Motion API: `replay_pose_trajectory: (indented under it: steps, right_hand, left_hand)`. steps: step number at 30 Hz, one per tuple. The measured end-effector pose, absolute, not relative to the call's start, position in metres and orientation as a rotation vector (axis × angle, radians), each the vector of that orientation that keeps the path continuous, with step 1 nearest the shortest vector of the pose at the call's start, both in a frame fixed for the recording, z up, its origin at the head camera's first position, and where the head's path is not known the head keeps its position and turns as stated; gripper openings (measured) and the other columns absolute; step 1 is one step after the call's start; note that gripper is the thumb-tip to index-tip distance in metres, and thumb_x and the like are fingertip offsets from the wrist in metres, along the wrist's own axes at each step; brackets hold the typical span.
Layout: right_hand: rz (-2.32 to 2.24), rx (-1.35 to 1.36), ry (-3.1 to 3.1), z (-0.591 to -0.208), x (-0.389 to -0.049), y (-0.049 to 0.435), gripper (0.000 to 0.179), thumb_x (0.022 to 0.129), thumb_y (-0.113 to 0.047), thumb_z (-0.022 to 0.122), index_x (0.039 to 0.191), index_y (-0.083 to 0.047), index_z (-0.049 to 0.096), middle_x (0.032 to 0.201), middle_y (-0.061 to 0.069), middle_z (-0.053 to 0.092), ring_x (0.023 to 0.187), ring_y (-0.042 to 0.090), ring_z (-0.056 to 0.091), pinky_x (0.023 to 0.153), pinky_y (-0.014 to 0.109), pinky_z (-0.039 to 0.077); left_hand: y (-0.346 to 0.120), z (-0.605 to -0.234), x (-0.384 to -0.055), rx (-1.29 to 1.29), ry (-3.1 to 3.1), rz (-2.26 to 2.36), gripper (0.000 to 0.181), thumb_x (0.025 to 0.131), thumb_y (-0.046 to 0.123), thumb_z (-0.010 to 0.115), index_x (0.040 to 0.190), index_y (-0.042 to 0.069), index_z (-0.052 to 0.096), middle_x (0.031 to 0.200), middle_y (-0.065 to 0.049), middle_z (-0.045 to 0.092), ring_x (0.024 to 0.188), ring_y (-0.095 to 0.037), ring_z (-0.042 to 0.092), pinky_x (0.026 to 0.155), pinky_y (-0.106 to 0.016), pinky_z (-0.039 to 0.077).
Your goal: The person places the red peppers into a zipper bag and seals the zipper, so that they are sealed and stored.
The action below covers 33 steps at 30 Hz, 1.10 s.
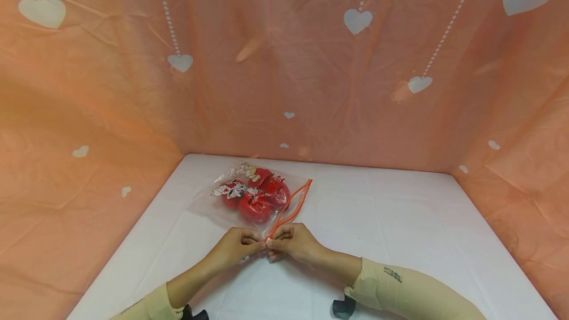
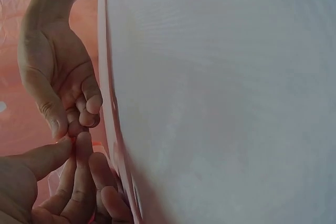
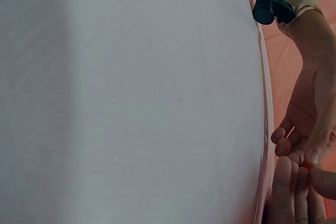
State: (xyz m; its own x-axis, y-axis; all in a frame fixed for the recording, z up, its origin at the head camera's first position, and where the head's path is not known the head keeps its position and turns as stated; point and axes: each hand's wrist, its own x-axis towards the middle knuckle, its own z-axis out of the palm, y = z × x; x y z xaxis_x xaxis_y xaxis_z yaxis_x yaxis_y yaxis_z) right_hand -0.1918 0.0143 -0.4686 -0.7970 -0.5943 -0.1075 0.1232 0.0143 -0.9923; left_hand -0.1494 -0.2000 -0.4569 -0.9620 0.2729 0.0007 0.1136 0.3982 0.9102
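A clear plastic zip bag point(image 1: 204, 204) printed with cartoon figures lies towards the back left of the table. Several shiny red round things point(image 1: 255, 209), like apples or tomatoes, show through it. Its orange zip strip point(image 1: 304, 196) runs along the right side, the two edges parted in the middle. At the strip's near corner, my left hand point(image 1: 237, 248) pinches the bag between thumb and fingers. My right hand point(image 1: 298, 243) pinches the same corner from the other side, fingertips against the left ones. Both wrist views show the thumbs meeting over a bit of orange.
A white cloth covers the table point(image 1: 391, 231). Orange curtains point(image 1: 311, 73) with white hearts enclose its back and sides. Dark wrist-worn devices point(image 1: 344, 306) sit under the beige sleeves near the front.
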Motion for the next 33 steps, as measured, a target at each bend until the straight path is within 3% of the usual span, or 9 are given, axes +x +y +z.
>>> replay_pose_trajectory:
  steps: [11,24,33]
  right_hand:
    - [-1.774,-0.492,1.846,-0.467,-0.193,0.015,0.014,0.099,0.001,0.075,0.101,0.013,0.071,0.095,0.027,0.078,0.081,0.029,0.080,0.077,0.042,0.065]
    - [-1.752,-0.455,1.838,-0.467,-0.195,0.016,0.014,0.098,0.001,0.076,0.100,0.014,0.073,0.092,0.027,0.078,0.076,0.026,0.080,0.074,0.040,0.065]
    - [-1.735,-0.452,1.854,-0.469,-0.207,0.022,0.017,0.099,-0.004,0.075,0.100,0.013,0.076,0.090,0.022,0.079,0.073,0.020,0.079,0.075,0.039,0.065]
  left_hand:
    - [-0.201,-0.455,-0.151,0.424,2.531,1.534,0.013,0.098,0.011,0.078,0.094,-0.001,0.078,0.086,-0.011,0.079,0.078,-0.020,0.075,0.066,-0.022,0.054]
    - [-0.202,-0.456,-0.151,0.451,2.452,1.564,0.007,0.095,0.001,0.073,0.093,-0.006,0.074,0.082,-0.015,0.077,0.075,-0.018,0.071,0.066,-0.024,0.056]
    - [-0.201,-0.457,-0.149,0.396,2.442,1.574,0.011,0.095,0.005,0.075,0.089,-0.004,0.074,0.081,-0.012,0.077,0.074,-0.011,0.064,0.063,-0.021,0.048]
